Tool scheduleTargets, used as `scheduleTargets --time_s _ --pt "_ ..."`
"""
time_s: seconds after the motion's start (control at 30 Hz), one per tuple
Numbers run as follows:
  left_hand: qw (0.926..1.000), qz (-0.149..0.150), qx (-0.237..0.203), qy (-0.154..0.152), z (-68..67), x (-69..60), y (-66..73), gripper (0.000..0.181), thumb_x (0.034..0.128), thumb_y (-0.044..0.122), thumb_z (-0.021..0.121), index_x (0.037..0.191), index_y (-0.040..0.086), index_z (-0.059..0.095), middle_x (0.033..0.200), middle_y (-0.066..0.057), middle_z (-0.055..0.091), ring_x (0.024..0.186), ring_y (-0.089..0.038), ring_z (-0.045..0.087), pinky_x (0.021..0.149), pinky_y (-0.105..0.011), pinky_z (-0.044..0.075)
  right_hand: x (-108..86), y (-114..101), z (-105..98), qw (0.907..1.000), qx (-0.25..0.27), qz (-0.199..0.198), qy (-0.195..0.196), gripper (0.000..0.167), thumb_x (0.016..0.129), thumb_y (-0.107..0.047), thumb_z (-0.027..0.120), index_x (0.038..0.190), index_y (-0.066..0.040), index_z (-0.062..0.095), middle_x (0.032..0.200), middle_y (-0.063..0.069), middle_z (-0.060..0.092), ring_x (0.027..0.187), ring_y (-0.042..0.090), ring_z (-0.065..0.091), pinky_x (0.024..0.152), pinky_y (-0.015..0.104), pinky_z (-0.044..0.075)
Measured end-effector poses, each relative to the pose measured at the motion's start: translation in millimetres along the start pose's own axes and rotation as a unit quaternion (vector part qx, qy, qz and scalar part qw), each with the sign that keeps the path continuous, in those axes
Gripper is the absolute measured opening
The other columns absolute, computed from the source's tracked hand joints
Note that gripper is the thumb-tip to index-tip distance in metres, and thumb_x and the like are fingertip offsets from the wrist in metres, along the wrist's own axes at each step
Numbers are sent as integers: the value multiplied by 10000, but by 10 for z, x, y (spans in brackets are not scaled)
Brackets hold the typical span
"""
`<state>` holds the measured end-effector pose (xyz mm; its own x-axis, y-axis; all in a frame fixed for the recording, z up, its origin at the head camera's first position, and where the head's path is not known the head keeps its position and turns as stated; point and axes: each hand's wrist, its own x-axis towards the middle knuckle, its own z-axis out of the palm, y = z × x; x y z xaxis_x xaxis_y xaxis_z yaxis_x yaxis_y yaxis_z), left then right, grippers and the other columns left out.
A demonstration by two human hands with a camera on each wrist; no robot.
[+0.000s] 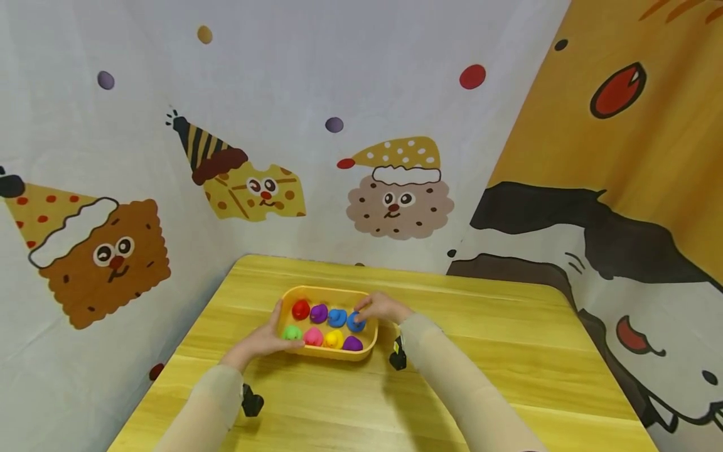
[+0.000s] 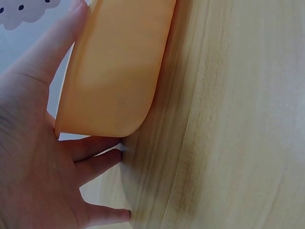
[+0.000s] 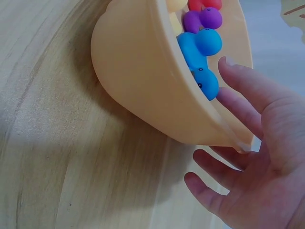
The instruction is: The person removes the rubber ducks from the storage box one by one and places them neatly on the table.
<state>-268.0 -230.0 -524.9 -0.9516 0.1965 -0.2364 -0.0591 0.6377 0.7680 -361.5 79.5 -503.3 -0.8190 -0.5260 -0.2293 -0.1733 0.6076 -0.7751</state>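
Observation:
A yellow-orange tray (image 1: 330,355) on the table holds several small rubber ducks in two rows; a blue duck (image 1: 356,322) lies at the right end of the back row. My left hand (image 1: 262,341) holds the tray's left end, thumb along the front rim; the left wrist view shows the fingers around the tray's corner (image 2: 109,95). My right hand (image 1: 384,307) is at the right end, thumb and index finger beside the blue duck (image 3: 206,83), the other fingers outside the tray (image 3: 143,71). Whether the fingertips touch the duck is unclear.
The wooden table (image 1: 486,351) extends around the tray. Behind and beside it hangs a white cloth (image 1: 271,81) with cartoon food figures. A large orange, black and white print (image 1: 621,251) covers the cloth on the right.

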Motion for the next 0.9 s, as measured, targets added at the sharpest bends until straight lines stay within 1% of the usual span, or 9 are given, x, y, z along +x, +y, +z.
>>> scheduleTargets --time_s 0.17,0.3,0.4,0.57,0.73,0.9 --pt "10000 -10 -82 -32 -11 -7 0 1260 783 459 784 1529 92 -163 1547 -329 74 1358 -544 222 1071 -661 202 -11 -29 30 9999 -121 -55 -5 323 838 -142 752 1115 13 697 1078 102 688 1024 233 593 973 450 437" --pt "10000 23 -81 -12 -13 -1 -4 1265 778 457 789 1529 78 -156 1543 -335 75 1349 -551 232 1064 -666 214 -11 -55 55 9997 -240 -25 93 318 814 -138 774 1085 15 708 1067 108 690 962 192 585 925 396 460" --pt "10000 24 -71 6 -9 11 -14 1267 775 465 789 1530 84 -154 1547 -331 67 1350 -552 229 1065 -666 210 -15 -68 69 9997 -166 44 159 308 805 -121 782 1069 22 711 1056 108 690 934 177 574 899 368 464" --pt "9999 0 -97 40 -1 35 -23 1260 776 470 786 1535 106 -152 1557 -312 55 1359 -543 218 1071 -663 198 -27 -76 79 9996 -44 104 255 298 800 -92 782 1058 39 710 1043 125 688 919 190 583 871 373 485" --pt "9997 -27 -252 50 5 38 -20 1253 783 445 790 1534 103 -153 1560 -309 47 1374 -532 191 1079 -662 175 -15 -54 91 9988 -266 138 393 282 781 -119 803 1023 9 736 990 75 703 903 181 592 845 356 495" --pt "9995 -65 -294 101 14 24 -20 1256 778 428 800 1535 95 -145 1549 -326 78 1372 -529 203 1083 -652 181 15 -15 101 9983 -325 200 430 276 772 -124 811 1006 8 747 968 51 714 928 192 613 867 360 505"
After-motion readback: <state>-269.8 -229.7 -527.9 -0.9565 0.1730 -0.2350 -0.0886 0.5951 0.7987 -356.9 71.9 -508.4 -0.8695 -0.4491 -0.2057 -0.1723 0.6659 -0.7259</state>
